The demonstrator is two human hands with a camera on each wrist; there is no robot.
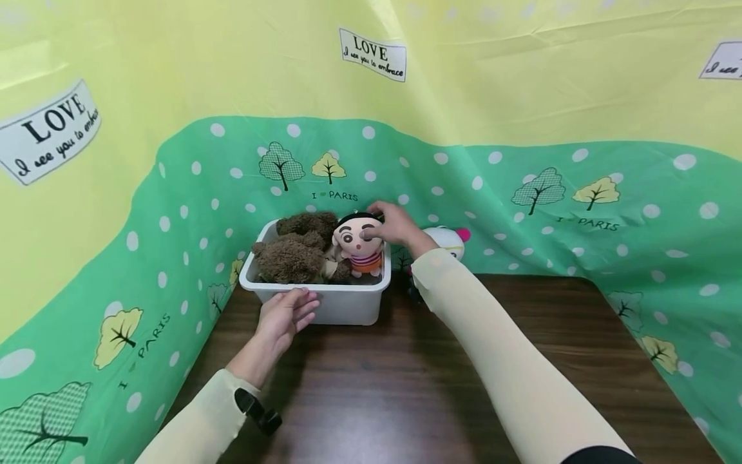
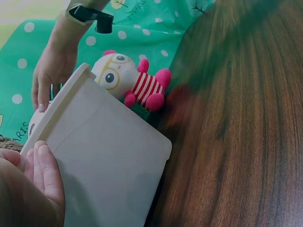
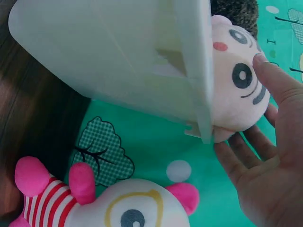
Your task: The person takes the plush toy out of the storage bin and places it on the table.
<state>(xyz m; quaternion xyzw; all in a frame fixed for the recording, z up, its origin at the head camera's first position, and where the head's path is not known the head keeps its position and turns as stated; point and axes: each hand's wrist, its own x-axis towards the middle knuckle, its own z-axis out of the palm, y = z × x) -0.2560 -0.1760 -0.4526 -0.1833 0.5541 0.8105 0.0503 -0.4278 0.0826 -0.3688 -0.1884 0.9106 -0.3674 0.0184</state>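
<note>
A white plastic bin (image 1: 348, 306) stands on the table against the curtain. My left hand (image 1: 286, 317) holds its front rim, with the fingers (image 2: 46, 170) against the outer wall below the lip. Inside the bin, at its right end, sits a plush doll (image 1: 355, 240) with black hair, a striped top and orange shorts. My right hand (image 1: 399, 225) grips the doll's head from the right, thumb on the face and fingers behind or under the head. Brown fuzzy plush (image 1: 290, 259) fills the bin's left side.
Right of the bin, a white plush toy (image 2: 116, 75) with pink ears and a red-striped body lies by the curtain, partly hidden by my right arm in the head view. Green and yellow printed curtain (image 1: 493, 180) surrounds the back and sides of the dark wooden table (image 1: 371, 386).
</note>
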